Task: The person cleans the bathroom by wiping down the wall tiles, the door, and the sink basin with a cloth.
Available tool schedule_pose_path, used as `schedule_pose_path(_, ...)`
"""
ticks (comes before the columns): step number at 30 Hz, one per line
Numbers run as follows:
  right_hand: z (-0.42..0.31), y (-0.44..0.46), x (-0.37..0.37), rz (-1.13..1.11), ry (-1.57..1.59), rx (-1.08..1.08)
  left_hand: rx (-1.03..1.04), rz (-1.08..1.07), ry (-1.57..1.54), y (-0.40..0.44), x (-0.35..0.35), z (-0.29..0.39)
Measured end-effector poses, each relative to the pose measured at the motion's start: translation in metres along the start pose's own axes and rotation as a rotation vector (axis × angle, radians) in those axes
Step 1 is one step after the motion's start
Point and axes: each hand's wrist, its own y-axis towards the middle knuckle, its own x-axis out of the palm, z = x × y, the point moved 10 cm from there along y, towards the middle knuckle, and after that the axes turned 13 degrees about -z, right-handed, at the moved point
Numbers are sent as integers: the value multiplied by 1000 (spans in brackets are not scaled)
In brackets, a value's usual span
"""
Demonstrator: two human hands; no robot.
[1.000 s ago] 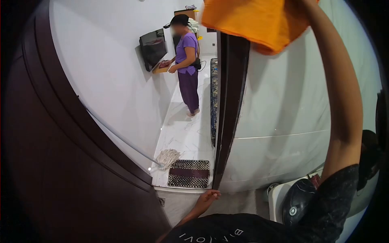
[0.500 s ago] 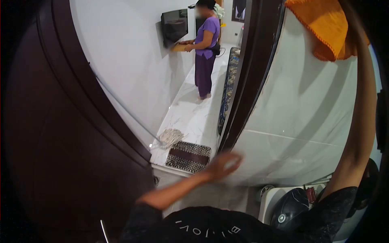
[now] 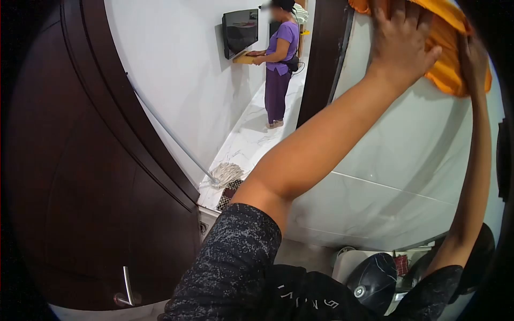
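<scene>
An orange cloth [image 3: 450, 59] lies against the white tiled wall at the upper right. My left hand [image 3: 402, 45] is raised to it, fingers spread and the palm toward the wall, over the cloth's left part. At the cloth's right side, my right hand [image 3: 474, 61] touches its edge; its fingers are partly hidden by the cloth and the dark frame edge, so the grip is unclear.
A dark door [image 3: 96, 176] with a metal handle [image 3: 127, 286] stands at left. Beyond the doorway, a person [image 3: 281, 59] in purple stands by a wall screen [image 3: 240, 33]. A mop [image 3: 227, 174] rests near a checkered mat [image 3: 227, 196]. A black basin [image 3: 375, 281] is lower right.
My left hand has risen from low near the door frame to the orange cloth. The cloth and my right hand now appear farther right, and the view has shifted.
</scene>
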Motion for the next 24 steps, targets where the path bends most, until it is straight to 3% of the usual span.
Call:
schedule_pose_path(2, 3, -32, 5, -73, 74, -88, -23, 129, 112, -18, 0, 9)
schedule_pose_path(4, -32, -59, -18, 13, -36, -74, -21, 198, 146, -41, -1, 14)
schedule_pose_path(12, -89, -218, -19, -156, 120, 349, 33, -270, 78, -204, 77, 49)
schedule_pose_path(19, -181, -447, 18, -454, 220, 391, -78, -688, -27, -405, 107, 68)
schedule_pose_path(20, -195, -460, 20, -491, 275, 395, -52, -688, -52, -408, 97, 77)
schedule_pose_path(22, -210, -475, 22, -493, 328, 452, -273, -853, -173, -412, 94, 68)
schedule_pose_path(23, -209, -465, 16, -491, 289, 470, -237, -851, -198, -405, 97, 71)
schedule_pose_path(24, -207, -443, 15, -477, 342, 460, -265, -686, -83, -388, 87, 61)
